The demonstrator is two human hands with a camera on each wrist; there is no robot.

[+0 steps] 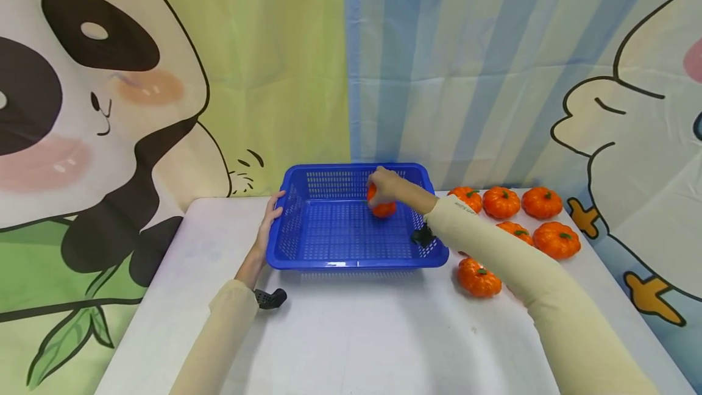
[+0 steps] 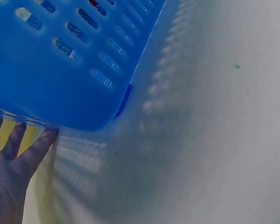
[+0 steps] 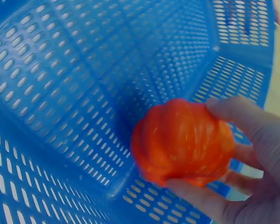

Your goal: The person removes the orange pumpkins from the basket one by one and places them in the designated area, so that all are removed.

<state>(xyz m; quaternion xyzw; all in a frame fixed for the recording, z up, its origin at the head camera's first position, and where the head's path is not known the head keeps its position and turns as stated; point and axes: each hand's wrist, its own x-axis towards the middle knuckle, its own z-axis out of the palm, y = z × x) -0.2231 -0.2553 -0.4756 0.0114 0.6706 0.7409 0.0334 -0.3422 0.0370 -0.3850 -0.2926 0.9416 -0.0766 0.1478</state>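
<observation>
A blue plastic basket (image 1: 356, 264) with slotted walls stands on the white table. Inside its right part, my right hand (image 1: 386, 184) grips an orange toy pumpkin (image 1: 383, 209). In the right wrist view, the thumb and fingers of the right hand (image 3: 266, 154) curl round the pumpkin (image 3: 182, 142), above the slotted basket floor (image 3: 84, 93). My left hand (image 1: 267, 219) touches the basket's left side. From the left wrist view, the fingers of that hand (image 2: 9, 172) look spread and fairly straight against the basket wall (image 2: 51, 88).
Several more orange pumpkins (image 1: 556, 240) lie on the table right of the basket, some partly behind my right forearm. One pumpkin (image 1: 478, 278) sits near the basket's front right corner. A printed curtain (image 1: 296, 78) hangs behind the table.
</observation>
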